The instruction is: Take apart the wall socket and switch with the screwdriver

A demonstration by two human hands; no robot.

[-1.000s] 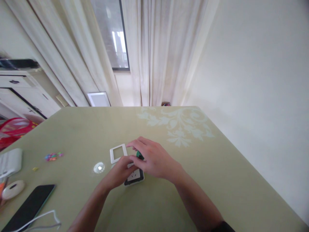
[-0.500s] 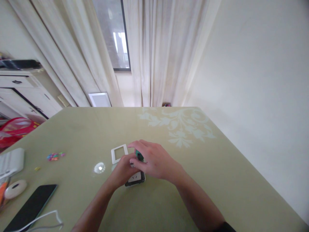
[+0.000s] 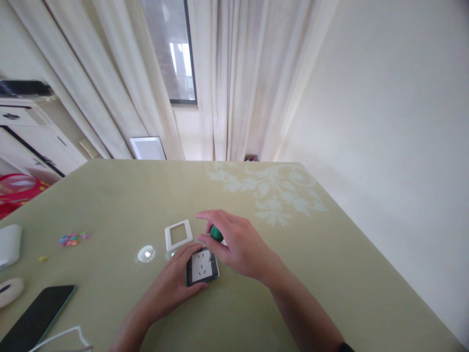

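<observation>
A wall socket [image 3: 202,265] with a white face and a dark surround lies on the table in front of me. My left hand [image 3: 178,278] grips it from the left, thumb along the near edge and fingers along the far edge. Above the socket's right side, my right hand [image 3: 238,239] is closed around the green handle of a screwdriver [image 3: 217,234]. The screwdriver's shaft points down at the right edge of the socket; whether its tip sits in a screw I cannot tell. A white square cover frame [image 3: 178,235] lies flat just beyond my left hand.
On the left of the green table [image 3: 120,205] are a round clear shiny object [image 3: 146,253], small coloured pieces [image 3: 73,238], a yellow bit [image 3: 43,259] and a black phone [image 3: 40,315] beside a white cable [image 3: 62,334]. A white wall [image 3: 395,146] borders the right side.
My left hand has come away from the screwdriver area and moved down-left to hold the socket's sides, uncovering its face. My right hand keeps the screwdriver. The view has shifted slightly right.
</observation>
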